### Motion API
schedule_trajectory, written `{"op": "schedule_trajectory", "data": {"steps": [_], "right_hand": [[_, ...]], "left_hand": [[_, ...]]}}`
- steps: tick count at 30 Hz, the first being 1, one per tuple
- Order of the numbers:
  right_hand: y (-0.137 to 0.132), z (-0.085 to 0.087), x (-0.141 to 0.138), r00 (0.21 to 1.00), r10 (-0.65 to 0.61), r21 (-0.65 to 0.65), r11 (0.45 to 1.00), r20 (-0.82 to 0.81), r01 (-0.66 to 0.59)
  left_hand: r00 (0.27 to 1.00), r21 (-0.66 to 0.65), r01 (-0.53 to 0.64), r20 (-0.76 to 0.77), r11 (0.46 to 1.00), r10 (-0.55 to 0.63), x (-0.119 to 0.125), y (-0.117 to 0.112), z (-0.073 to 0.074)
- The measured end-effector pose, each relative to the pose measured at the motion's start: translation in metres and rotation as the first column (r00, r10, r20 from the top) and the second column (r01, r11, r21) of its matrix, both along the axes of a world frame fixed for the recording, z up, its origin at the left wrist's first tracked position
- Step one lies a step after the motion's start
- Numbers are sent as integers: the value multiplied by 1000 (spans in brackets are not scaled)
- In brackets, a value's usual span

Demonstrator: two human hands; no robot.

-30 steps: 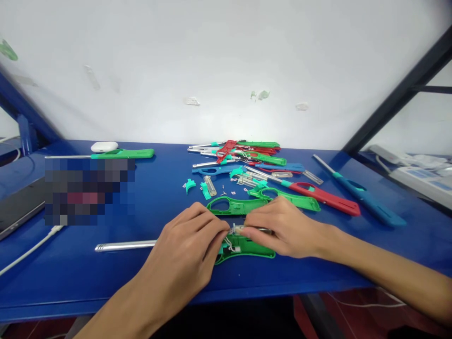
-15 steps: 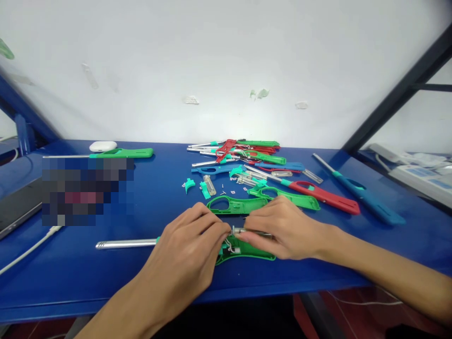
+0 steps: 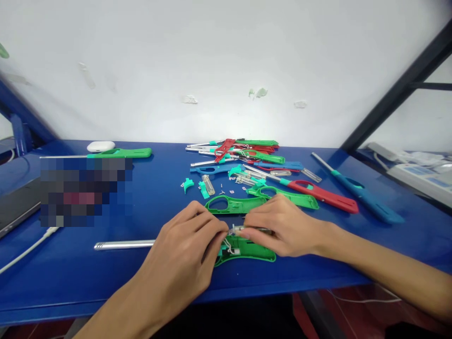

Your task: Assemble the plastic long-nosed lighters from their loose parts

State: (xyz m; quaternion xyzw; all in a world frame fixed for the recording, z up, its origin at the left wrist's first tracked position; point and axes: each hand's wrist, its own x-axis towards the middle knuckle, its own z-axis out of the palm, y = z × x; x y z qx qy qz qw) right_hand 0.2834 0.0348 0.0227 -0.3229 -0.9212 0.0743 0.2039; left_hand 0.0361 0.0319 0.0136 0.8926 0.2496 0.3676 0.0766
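A green lighter half-shell (image 3: 247, 252) lies near the front edge of the blue table (image 3: 106, 273), with a metal tube (image 3: 123, 245) sticking out to its left. My left hand (image 3: 187, 249) rests on the shell's left end, fingers pinched at its small white wires. My right hand (image 3: 278, 226) pinches a small clear and metal cylinder (image 3: 252, 230) just above the shell, its tip meeting the left fingers. A second green half-shell (image 3: 235, 205) lies just behind both hands.
A heap of red, green and blue long-nosed lighters and loose parts (image 3: 247, 157) lies at the table's middle back. A red lighter (image 3: 325, 195) and a blue one (image 3: 360, 195) lie right; a green one (image 3: 120, 153) and white case (image 3: 100, 146) lie back left. A white cable (image 3: 24, 252) runs front left.
The hands have barely moved; the right fingers shifted the small cylinder slightly against the left fingers. The view has dipped a little.
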Motion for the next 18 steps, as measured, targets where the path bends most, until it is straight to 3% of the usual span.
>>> {"op": "schedule_trajectory", "data": {"steps": [9,14,18], "right_hand": [[-2,3,-3,998,6,65,998,55,-9],[-3,7,-4,998,-21,7,1000,57,20],[-5,14,-3,993,-118,-82,989,26,120]], "left_hand": [[1000,34,13,-18,999,-13,-1,2,-4],[1000,41,11,-20,999,-11,0,2,-4],[1000,13,-17,-18,1000,17,-1,1,-2]]}}
